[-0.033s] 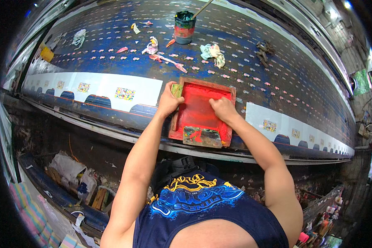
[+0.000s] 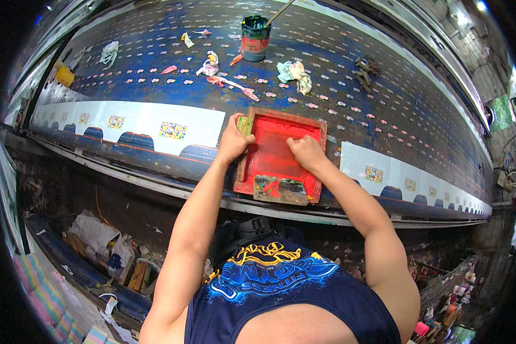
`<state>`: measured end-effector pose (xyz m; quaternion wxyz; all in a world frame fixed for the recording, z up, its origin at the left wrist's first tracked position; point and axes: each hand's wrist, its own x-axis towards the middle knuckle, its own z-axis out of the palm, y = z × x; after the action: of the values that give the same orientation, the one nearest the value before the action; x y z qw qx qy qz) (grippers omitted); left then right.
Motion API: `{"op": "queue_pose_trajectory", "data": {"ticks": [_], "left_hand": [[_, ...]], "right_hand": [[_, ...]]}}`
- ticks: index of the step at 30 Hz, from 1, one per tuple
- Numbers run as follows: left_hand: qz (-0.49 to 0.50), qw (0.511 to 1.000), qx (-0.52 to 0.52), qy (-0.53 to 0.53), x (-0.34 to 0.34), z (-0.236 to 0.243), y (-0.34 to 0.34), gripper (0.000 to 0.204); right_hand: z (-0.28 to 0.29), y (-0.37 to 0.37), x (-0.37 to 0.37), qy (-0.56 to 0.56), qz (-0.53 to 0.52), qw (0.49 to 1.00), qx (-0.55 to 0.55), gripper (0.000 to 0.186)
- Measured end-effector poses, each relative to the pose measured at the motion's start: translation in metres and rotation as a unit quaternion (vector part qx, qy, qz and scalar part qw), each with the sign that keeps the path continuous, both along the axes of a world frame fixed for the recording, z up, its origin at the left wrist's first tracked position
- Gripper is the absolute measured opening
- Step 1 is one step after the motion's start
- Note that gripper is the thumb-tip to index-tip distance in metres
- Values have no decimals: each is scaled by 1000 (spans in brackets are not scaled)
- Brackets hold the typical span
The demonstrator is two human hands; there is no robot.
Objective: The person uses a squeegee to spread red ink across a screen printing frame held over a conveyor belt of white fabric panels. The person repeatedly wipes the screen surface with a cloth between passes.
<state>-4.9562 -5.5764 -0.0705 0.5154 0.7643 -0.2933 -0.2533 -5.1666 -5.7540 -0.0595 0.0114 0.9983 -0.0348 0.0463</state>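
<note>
A wooden screen-printing frame (image 2: 321, 137) with red ink over its mesh lies at the near edge of the long table. My left hand (image 2: 235, 139) is closed on the frame's left side, by a yellow-green patch, with the thumb over the rim. Above the red mesh, toward the right side, my right hand (image 2: 307, 152) is curled closed. Whatever its fingers hold, if anything, is hidden. A paint-smeared board (image 2: 281, 190) sits across the frame's near end. White cut pieces with small colourful prints (image 2: 173, 131) line the table edge on both sides of the frame.
Beyond the frame stands an ink-stained bucket (image 2: 254, 43) with a stick in it. Crumpled rags (image 2: 295, 76) and stained scraps (image 2: 211, 63) lie about the blue-black table (image 2: 155, 51). A dark clump (image 2: 366, 73) is farther right. Below the table edge is a cluttered trough (image 2: 106, 241).
My right hand has shifted very slightly left over the red mesh. My left hand and the frame stay where they were.
</note>
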Motion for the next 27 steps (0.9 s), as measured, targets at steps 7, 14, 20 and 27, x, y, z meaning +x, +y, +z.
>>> {"op": "queue_pose_trajectory", "data": {"ticks": [7, 14, 20, 27], "left_hand": [[3, 999, 32, -22, 0, 9, -5, 83], [5, 999, 17, -32, 5, -5, -6, 83], [10, 999, 31, -22, 2, -1, -6, 82], [13, 999, 20, -29, 1, -1, -6, 82]], "right_hand": [[-7, 9, -19, -2, -4, 1000, -6, 3], [-18, 17, 42, -59, -11, 998, 6, 4], [-13, 10, -1, -37, 14, 999, 34, 6], [-18, 9, 34, -85, -20, 996, 5, 6]]}}
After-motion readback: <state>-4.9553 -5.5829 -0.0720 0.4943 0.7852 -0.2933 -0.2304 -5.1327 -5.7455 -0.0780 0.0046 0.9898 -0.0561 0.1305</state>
